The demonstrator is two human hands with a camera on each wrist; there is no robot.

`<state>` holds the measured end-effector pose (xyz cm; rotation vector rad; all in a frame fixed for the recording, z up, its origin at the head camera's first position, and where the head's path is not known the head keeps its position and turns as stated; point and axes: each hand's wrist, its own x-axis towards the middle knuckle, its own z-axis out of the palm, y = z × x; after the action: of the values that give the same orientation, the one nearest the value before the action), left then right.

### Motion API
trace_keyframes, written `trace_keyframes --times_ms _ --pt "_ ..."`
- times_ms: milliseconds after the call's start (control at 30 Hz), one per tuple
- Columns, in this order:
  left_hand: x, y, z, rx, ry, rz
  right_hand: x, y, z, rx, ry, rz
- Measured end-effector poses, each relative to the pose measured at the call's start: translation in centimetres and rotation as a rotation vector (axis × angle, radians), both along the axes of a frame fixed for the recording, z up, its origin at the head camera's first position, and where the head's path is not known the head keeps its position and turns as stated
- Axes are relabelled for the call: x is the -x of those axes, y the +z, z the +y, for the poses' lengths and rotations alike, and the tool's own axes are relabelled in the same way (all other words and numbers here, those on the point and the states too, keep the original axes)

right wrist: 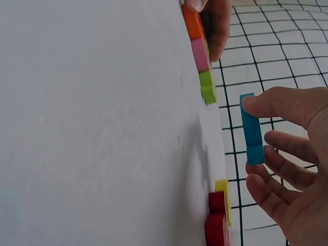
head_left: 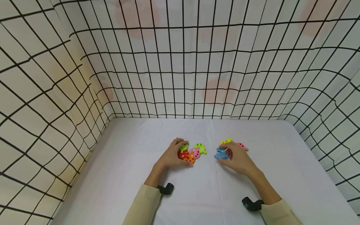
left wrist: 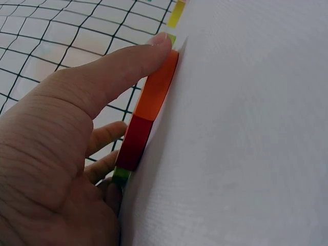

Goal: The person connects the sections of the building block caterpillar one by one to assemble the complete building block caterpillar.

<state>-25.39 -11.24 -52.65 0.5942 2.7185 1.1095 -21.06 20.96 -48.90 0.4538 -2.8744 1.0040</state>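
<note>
My right hand (head_left: 238, 157) pinches a blue animal-shaped piece (head_left: 221, 154) with pink spots between thumb and fingers. In the right wrist view the blue piece (right wrist: 252, 128) is held off the white cloth. My left hand (head_left: 171, 154) curls round a group of flat animal-shaped pieces on the cloth, its thumb against the orange piece (left wrist: 158, 87). A red piece (head_left: 182, 154) and a green piece (head_left: 184, 147) lie within that hand's curve, partly hidden by its fingers. Beside them sit a pink spotted piece (head_left: 195, 152) and a lime-green piece (head_left: 200, 148).
Behind my right hand lie a yellow piece (head_left: 226, 141) and a pink piece with red dots (head_left: 242, 146). A dark red piece (right wrist: 217, 201) shows below that hand. White cloth (head_left: 194, 193) covers the surface, and black netting (head_left: 184, 72) stands round its back and sides.
</note>
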Motion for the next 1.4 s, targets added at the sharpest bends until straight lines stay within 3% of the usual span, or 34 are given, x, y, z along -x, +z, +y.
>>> trace_keyframes --times_ms 300,733,867,1400 --pt "0.2 0.1 -0.1 0.000 0.010 -0.013 1.3 -0.4 -2.9 0.046 0.008 -0.058" --pt "0.2 0.0 -0.2 -0.006 -0.004 -0.009 2.6 -1.6 -5.4 0.068 -0.062 -0.142" --pt "0.3 0.0 -0.2 0.001 -0.007 -0.014 2.8 -1.9 -5.6 0.060 -0.092 -0.156" --pt "0.2 0.1 -0.1 0.000 -0.013 -0.009 2.5 -1.7 -6.1 0.075 -0.084 -0.171"
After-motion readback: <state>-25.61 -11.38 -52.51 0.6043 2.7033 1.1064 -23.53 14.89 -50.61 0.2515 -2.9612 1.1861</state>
